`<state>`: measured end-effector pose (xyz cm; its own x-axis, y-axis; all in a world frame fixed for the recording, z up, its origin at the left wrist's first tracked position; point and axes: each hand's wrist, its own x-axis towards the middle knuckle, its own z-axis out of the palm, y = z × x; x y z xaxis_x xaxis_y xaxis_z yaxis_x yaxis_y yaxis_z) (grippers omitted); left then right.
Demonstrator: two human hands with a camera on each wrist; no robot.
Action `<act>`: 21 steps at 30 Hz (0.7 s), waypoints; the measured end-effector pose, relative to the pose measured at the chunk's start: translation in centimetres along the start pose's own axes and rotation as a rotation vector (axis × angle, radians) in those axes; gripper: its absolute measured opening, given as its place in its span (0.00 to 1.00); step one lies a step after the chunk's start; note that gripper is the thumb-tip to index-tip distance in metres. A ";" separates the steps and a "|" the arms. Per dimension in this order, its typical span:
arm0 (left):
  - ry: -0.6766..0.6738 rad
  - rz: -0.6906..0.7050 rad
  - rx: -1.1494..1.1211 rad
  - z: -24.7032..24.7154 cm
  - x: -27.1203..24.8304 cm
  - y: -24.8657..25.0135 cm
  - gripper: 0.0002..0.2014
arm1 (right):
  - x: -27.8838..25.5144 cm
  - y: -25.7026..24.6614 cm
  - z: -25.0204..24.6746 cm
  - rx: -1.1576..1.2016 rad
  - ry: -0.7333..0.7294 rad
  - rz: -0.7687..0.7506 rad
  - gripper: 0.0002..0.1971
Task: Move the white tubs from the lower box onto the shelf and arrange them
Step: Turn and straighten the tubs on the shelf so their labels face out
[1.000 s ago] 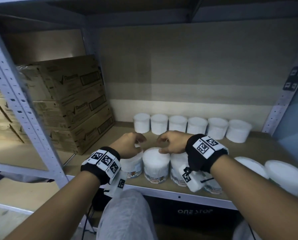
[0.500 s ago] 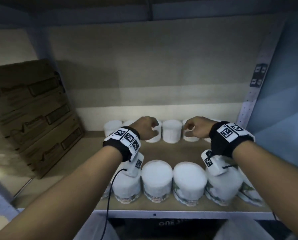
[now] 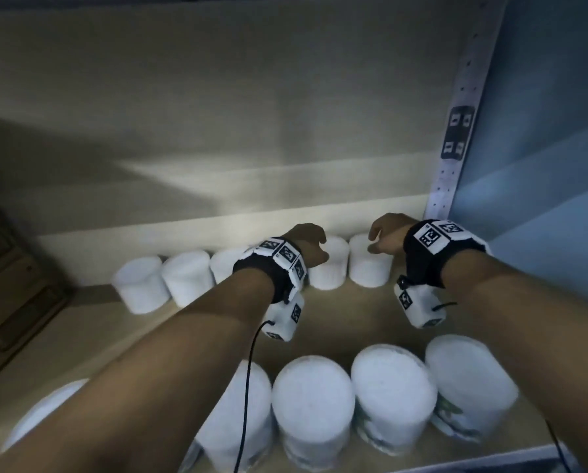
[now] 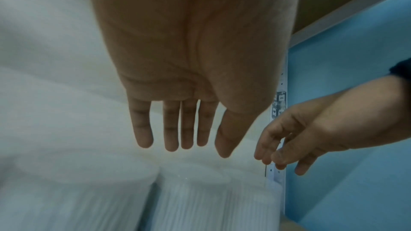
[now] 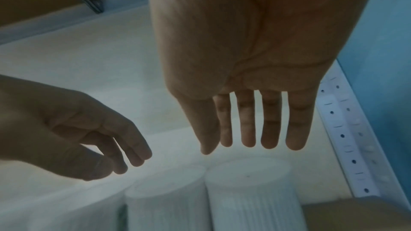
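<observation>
Both hands are reaching over the back row of white tubs (image 3: pixel 330 264) standing against the rear wall of the shelf (image 3: pixel 361 319). The left hand (image 3: pixel 308 245) is hovering above one tub with its fingers (image 4: pixel 171 129) hanging straight and relaxed, gripping nothing. The right hand (image 3: pixel 386 233) is hanging just beside it over the neighbouring tub (image 3: pixel 367 266), fingers (image 5: pixel 248 122) likewise spread and empty. A front row of tubs (image 3: pixel 313 401) is sitting near the shelf's edge.
</observation>
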<state>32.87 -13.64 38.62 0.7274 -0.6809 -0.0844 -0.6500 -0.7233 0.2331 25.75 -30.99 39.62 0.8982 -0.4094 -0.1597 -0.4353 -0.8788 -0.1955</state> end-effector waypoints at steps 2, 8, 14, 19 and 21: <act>-0.005 -0.004 0.006 0.6 1.3 0.3 0.25 | 0.9 0.4 0.1 -0.025 -0.003 0.007 0.21; -0.001 -0.025 0.047 1.6 3.4 0.6 0.26 | 3.2 1.2 1.4 -0.100 -0.039 -0.002 0.30; 0.001 -0.017 0.083 1.9 3.8 0.7 0.23 | 5.2 2.0 2.3 -0.135 -0.051 -0.045 0.36; 0.005 -0.012 0.045 2.1 3.5 0.4 0.24 | 3.5 1.0 1.9 -0.133 -0.057 -0.011 0.30; 0.004 -0.001 0.044 2.1 3.3 0.5 0.24 | 3.5 1.1 2.0 -0.149 -0.044 -0.018 0.30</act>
<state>34.55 -16.49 36.42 0.7290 -0.6798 -0.0804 -0.6582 -0.7284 0.1901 28.28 -32.89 36.92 0.9010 -0.3848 -0.2005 -0.4022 -0.9140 -0.0535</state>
